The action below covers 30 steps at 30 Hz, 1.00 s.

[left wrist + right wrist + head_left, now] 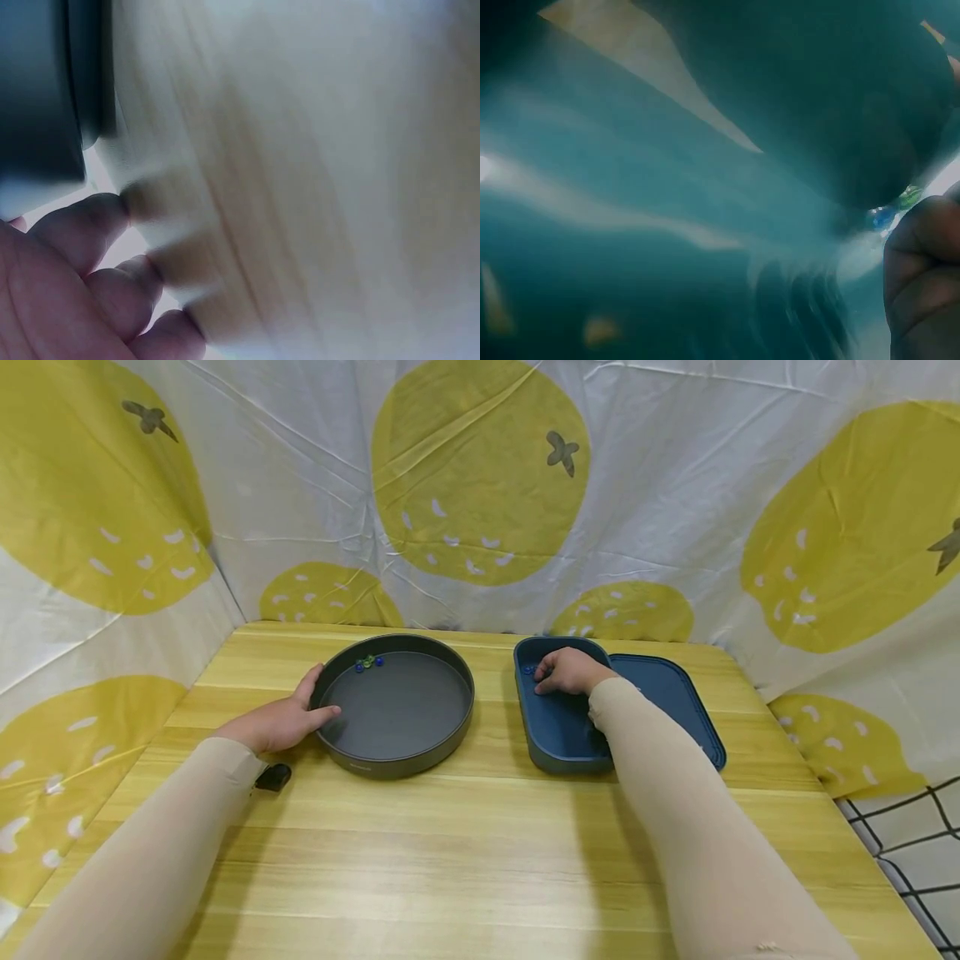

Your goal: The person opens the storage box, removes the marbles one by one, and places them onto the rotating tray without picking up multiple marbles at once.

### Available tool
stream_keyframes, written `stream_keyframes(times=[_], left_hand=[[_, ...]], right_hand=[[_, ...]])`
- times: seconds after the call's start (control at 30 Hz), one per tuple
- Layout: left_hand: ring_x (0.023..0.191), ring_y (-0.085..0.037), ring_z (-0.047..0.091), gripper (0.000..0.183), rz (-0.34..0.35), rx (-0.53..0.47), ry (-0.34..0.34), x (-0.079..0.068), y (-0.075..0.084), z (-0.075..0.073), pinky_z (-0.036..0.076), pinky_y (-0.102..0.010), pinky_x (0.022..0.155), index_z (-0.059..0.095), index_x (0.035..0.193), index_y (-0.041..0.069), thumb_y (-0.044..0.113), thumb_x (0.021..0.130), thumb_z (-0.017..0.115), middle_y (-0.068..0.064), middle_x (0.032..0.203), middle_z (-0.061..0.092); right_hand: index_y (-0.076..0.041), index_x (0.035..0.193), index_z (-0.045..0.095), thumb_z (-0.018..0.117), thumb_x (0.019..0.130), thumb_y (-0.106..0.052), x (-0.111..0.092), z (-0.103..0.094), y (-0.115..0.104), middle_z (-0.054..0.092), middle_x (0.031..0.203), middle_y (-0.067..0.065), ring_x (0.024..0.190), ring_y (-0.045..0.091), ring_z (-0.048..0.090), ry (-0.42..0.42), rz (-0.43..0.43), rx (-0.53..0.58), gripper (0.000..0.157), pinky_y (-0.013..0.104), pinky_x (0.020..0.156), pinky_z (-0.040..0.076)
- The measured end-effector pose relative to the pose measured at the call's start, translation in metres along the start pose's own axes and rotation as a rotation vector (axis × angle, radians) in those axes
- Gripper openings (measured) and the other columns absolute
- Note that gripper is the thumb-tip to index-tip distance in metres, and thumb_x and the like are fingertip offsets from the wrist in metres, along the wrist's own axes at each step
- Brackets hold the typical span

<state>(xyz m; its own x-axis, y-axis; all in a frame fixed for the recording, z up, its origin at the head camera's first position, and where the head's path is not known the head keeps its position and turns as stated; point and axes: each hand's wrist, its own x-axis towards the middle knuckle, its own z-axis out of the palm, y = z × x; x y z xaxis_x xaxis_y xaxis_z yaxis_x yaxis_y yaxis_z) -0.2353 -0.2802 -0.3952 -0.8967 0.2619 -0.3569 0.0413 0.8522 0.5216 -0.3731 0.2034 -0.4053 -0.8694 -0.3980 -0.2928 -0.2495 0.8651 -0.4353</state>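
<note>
A round dark-grey pan (401,768) stands left of the middle. My left hand (279,720) rests at its left side, thumb over the rim and index finger along the outer wall. In the left wrist view the other fingertips (180,330) are down at the table beside the pan. Small shiny blue and green marbles (367,663) lie together at the pan's far left. My right hand (573,672) reaches into a deep blue rectangular container (562,763), fingers bent, near blue marbles (529,670). Blue and green marbles (885,217) show right beside its fingers; whether it pinches one I cannot tell.
A flat blue lid (667,693) lies right of the container, partly behind the right forearm. Near the left wrist is a small black object (273,777). Patterned cloth (480,485) hangs behind the wooden table (450,860), and a black wire grid (907,839) stands off its right edge.
</note>
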Motion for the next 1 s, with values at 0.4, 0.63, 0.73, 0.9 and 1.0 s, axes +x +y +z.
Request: stream_keyframes(times=[0.4,0.63,0.73,0.9,1.0], left_hand=[[0.144,-0.059,0.041,0.102,-0.023,-0.011,-0.02,-0.0011,0.0014,-0.0012,0.029,-0.07,0.12,-0.031,0.163,0.013,0.062,0.109,0.041,-0.04,0.169,0.004],[0.143,-0.058,0.044,0.102,-0.021,-0.008,-0.016,-0.0007,0.0019,-0.002,0.03,-0.069,0.12,-0.03,0.163,0.012,0.062,0.109,0.041,-0.041,0.169,0.006],[0.143,-0.059,0.043,0.101,-0.014,-0.005,-0.011,-0.0005,0.0016,-0.0022,0.03,-0.069,0.12,-0.028,0.164,0.01,0.06,0.109,0.041,-0.041,0.168,0.006],[0.144,-0.059,0.042,0.101,-0.012,-0.007,-0.011,-0.0001,0.0009,-0.0019,0.029,-0.069,0.121,-0.029,0.163,0.011,0.059,0.109,0.041,-0.042,0.168,0.006],[0.144,-0.059,0.042,0.102,-0.014,-0.011,-0.014,-0.0001,0.0003,-0.0018,0.029,-0.07,0.121,-0.03,0.163,0.011,0.06,0.109,0.041,-0.042,0.168,0.006]], right_hand=[[-0.007,0.136,0.071,0.073,0.1,-0.027,-0.0057,-0.0053,0.0034,0.058,0.152,0.02,0.138,0.039,0.056,0.008,0.039,0.001,0.041,0.054,0.114,0.047],[-0.008,0.14,0.069,0.074,0.1,-0.027,-0.005,-0.0056,0.0018,0.058,0.153,0.019,0.144,0.039,0.051,0.009,0.041,0.008,0.044,0.054,0.117,0.045],[-0.008,0.142,0.068,0.073,0.1,-0.028,-0.0036,-0.0053,0.0025,0.057,0.155,0.019,0.146,0.039,0.049,0.004,0.034,0.001,0.046,0.054,0.118,0.043],[-0.01,0.143,0.067,0.072,0.101,-0.029,-0.0013,-0.004,0.0015,0.055,0.157,0.018,0.149,0.04,0.045,-0.008,0.013,-0.011,0.047,0.055,0.12,0.041],[-0.01,0.143,0.068,0.072,0.101,-0.029,-0.0004,-0.0031,-0.0022,0.055,0.157,0.018,0.151,0.039,0.043,-0.015,-0.008,-0.012,0.045,0.055,0.121,0.039]])
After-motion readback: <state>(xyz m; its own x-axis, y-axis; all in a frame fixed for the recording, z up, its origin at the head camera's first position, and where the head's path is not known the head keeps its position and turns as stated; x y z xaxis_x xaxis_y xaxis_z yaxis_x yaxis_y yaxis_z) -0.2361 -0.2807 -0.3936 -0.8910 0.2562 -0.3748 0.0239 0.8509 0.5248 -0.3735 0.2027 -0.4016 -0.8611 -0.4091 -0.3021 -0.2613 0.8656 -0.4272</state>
